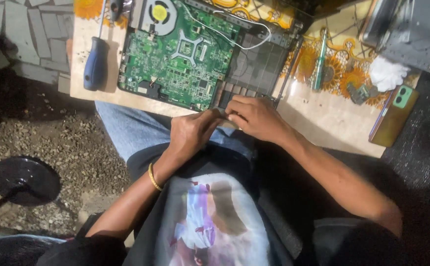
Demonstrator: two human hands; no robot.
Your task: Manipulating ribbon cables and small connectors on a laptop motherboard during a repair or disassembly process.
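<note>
- The opened laptop [210, 54] lies flat on the desk [323, 118], just ahead of the person's lap; its cover is off, so a green circuit board [175, 61] fills the left part and a dark grey frame [259, 64] the right; a round fan [159, 13] with a yellow centre sits at the far left corner, and a thin white wire [239, 37] loops across the top of the board.
- To the left of the board lies a screwdriver [96, 61] with a blue handle, shaft pointing away; it rests on the desk, apart from both hands.
- To the right, on a yellow flowered patch of the desk, lies a slim green tool [319, 61]; beyond it a white cloth [387, 73] and a phone [395, 116] in a green case near the desk's right edge; none of these lies between the hands and the laptop.
- A black round stool seat [25, 180] stands on the gravel floor at the lower left.
- The left hand [191, 132], with a yellow bangle [154, 177] on the wrist, reaches up from the lap to the near edge of the laptop; its fingers are bunched together at that edge.
- The right hand [257, 118] comes in from the right, knuckles up, fingers curled and pressed close against the left hand's; whether they pinch some small part there I cannot tell.
</note>
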